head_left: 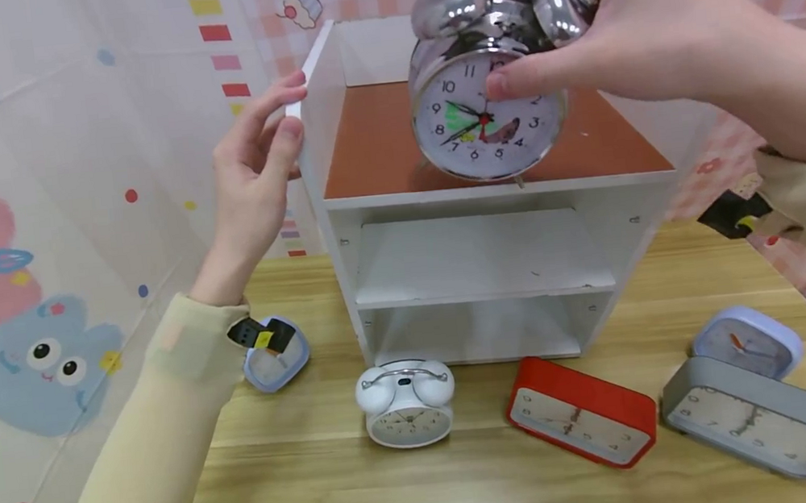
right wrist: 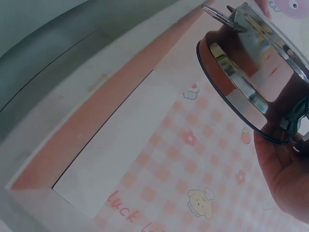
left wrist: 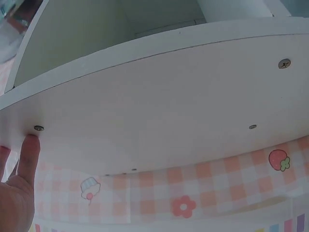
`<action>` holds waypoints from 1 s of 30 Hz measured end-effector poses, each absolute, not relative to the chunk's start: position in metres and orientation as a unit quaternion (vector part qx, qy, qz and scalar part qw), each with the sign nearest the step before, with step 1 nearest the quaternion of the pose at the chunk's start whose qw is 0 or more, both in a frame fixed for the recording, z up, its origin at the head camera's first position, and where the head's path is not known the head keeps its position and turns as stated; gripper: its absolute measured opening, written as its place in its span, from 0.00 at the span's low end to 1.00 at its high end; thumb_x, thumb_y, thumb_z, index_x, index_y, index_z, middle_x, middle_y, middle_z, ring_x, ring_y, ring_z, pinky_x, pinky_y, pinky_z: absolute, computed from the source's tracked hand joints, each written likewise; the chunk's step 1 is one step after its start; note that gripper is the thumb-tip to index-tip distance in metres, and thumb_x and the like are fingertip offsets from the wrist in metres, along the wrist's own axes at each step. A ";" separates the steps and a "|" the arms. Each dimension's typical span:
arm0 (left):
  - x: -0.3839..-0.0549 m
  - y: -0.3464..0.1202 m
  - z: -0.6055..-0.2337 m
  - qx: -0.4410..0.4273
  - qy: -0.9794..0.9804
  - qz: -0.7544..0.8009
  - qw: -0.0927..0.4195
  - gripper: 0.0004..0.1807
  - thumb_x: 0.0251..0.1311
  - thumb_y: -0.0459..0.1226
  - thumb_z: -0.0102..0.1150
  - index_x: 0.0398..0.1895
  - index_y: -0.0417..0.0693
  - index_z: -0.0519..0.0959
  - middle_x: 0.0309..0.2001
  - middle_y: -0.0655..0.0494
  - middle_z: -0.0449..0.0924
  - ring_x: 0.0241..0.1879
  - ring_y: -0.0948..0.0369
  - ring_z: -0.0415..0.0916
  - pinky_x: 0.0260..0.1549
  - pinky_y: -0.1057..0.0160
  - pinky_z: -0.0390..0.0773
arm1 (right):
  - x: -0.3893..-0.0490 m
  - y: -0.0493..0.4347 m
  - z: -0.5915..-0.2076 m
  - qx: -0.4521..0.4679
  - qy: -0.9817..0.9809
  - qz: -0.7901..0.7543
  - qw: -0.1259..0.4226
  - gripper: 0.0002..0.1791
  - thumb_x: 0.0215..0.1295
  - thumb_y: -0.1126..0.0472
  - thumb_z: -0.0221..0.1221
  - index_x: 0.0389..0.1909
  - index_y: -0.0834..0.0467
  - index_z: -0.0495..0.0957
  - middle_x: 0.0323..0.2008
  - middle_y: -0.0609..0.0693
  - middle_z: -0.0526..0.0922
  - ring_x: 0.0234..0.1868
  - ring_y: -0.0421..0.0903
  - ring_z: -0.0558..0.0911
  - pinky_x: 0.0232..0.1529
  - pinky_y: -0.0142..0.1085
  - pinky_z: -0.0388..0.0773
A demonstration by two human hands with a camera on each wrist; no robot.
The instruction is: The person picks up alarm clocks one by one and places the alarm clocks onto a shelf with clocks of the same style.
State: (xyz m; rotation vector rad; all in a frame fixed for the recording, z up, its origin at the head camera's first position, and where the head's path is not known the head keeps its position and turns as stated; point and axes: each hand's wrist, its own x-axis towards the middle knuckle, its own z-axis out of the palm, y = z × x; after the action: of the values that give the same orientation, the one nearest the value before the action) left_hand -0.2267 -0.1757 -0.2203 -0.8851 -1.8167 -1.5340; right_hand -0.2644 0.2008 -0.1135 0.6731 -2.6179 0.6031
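In the head view my right hand (head_left: 651,25) holds a silver twin-bell alarm clock (head_left: 489,126) above the shelf unit's brown top. The thumb lies over the dial's upper part, with fingers behind the bells. Tilted in the right wrist view, the clock (right wrist: 246,72) shows its shiny metal body and the hand beneath it. My left hand (head_left: 256,160) touches the front edge of the white shelf unit's left side panel (head_left: 321,122) with thumb and index finger. From the left wrist view, a straight finger (left wrist: 30,154) rests against the panel's outer face beside a screw.
Two white shelves (head_left: 476,256) lie below the brown top (head_left: 378,140). On the wooden table stand a white twin-bell clock (head_left: 406,405), a red clock (head_left: 582,412) and a grey clock (head_left: 761,415). Blue clocks sit at left (head_left: 279,365) and right (head_left: 747,344).
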 end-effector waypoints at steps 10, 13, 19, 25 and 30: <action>-0.224 -0.176 -0.220 -0.321 -0.692 -0.576 0.295 0.19 0.78 0.39 0.54 0.67 0.44 0.78 0.73 0.51 0.77 0.49 0.58 0.81 0.32 0.73 0.82 | -0.248 0.142 -0.083 0.266 -0.935 0.186 0.142 0.43 0.56 0.37 0.75 0.72 0.41 0.72 0.63 0.49 0.79 0.52 0.47 0.77 0.41 0.19 0.81; -0.223 -0.176 -0.220 -0.319 -0.692 -0.577 0.296 0.19 0.78 0.39 0.54 0.67 0.44 0.78 0.73 0.51 0.77 0.52 0.57 0.81 0.32 0.73 0.82 | -0.231 0.125 -0.078 0.255 -0.940 0.186 0.127 0.41 0.61 0.40 0.73 0.73 0.46 0.70 0.63 0.50 0.78 0.51 0.45 0.76 0.39 0.14 0.76; -0.222 -0.175 -0.221 -0.315 -0.694 -0.575 0.297 0.20 0.78 0.40 0.54 0.67 0.45 0.78 0.73 0.52 0.77 0.57 0.60 0.82 0.32 0.73 0.82 | -0.235 0.112 -0.076 0.247 -0.945 0.188 0.106 0.40 0.63 0.39 0.71 0.72 0.49 0.70 0.64 0.51 0.78 0.52 0.46 0.75 0.54 0.27 0.84; -0.223 -0.175 -0.223 -0.315 -0.692 -0.575 0.302 0.22 0.78 0.44 0.55 0.67 0.45 0.78 0.73 0.52 0.76 0.62 0.57 0.82 0.36 0.74 0.84 | -0.247 0.104 -0.072 0.239 -0.951 0.179 0.077 0.42 0.64 0.38 0.69 0.75 0.49 0.67 0.68 0.53 0.76 0.55 0.48 0.75 0.65 0.40 0.83; -0.224 -0.176 -0.224 -0.314 -0.690 -0.579 0.302 0.22 0.77 0.46 0.56 0.67 0.46 0.78 0.74 0.52 0.76 0.66 0.53 0.81 0.39 0.74 0.86 | -0.254 0.096 -0.071 0.248 -0.945 0.206 0.048 0.39 0.63 0.38 0.71 0.69 0.49 0.69 0.60 0.50 0.78 0.52 0.47 0.79 0.58 0.32 0.84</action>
State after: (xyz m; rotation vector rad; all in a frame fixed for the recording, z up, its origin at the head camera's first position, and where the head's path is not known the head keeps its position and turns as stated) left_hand -0.2239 -0.1765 -0.2239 -0.8318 -1.8289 -1.5353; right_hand -0.2535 0.0964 -0.0710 0.7572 -2.8830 0.6290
